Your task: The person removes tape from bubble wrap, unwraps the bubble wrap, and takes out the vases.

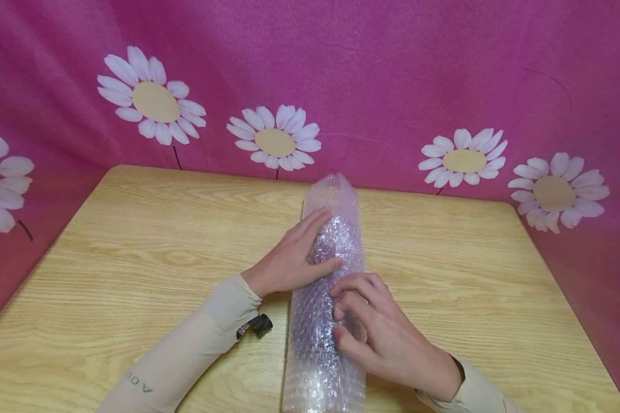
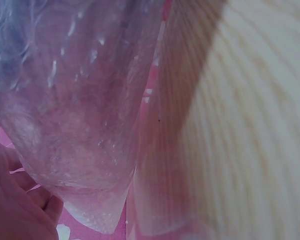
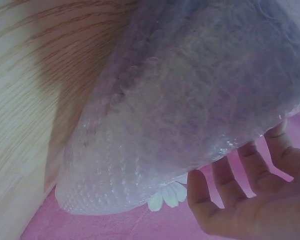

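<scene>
A long bundle of clear bubble wrap (image 1: 320,355) lies lengthwise on the wooden table, running from the near edge toward the back. Something dark and purplish shows faintly through its layers, its kind hidden. My left hand (image 1: 291,255) rests on the far part of the bundle, fingers stretched forward and thumb spread across the top. Closer to me, the right hand (image 1: 384,327) touches the bundle's right side with bent fingertips, thumb apart from them. In the right wrist view, the fingertips (image 3: 200,185) lie along the surface of the wrap (image 3: 190,90).
The wooden table (image 1: 170,229) spreads out on both sides of the bundle. Behind it hangs a pink cloth (image 1: 372,74) printed with white daisies. A small black device (image 1: 260,325) is strapped at the left wrist, over a beige sleeve (image 1: 186,338).
</scene>
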Tool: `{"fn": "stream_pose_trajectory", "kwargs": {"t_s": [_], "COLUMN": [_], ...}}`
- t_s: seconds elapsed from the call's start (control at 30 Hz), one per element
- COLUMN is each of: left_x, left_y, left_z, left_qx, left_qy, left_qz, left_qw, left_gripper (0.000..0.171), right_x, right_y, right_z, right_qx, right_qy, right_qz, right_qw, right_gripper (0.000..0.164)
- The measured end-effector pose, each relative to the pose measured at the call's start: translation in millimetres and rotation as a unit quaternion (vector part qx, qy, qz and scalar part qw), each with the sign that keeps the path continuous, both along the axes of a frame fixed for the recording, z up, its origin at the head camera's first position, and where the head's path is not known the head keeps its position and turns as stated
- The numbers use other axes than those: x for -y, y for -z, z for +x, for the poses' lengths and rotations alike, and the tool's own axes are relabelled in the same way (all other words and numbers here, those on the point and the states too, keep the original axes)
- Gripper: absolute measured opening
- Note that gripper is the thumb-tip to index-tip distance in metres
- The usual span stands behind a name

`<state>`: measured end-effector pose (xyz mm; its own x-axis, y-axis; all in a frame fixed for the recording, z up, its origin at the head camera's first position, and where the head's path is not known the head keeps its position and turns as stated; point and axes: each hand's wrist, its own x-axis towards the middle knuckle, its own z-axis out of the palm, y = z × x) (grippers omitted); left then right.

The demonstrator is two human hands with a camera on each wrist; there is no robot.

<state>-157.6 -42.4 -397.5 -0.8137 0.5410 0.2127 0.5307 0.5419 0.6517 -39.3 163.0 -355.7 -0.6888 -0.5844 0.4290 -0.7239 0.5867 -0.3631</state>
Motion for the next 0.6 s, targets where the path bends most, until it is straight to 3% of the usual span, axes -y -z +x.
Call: {"fn": "stream_pose_trajectory", "kwargs": {"t_s": [0.6], "left_x": [0.1], "left_y": [-0.7], "left_z": [0.5], "left_qx": [0.002], "left_qy": [-0.002], "left_qz": [-0.001], "left_qw": [1.0000], "left_gripper": [0.093], "right_x": [1.3], "right_y": [1.3], "right_z": [0.7], "right_qx": [-0.013], "right_qy": [-0.009], "right_qz": [0.001], "right_qw": [1.000], "right_gripper": [0.016]}}
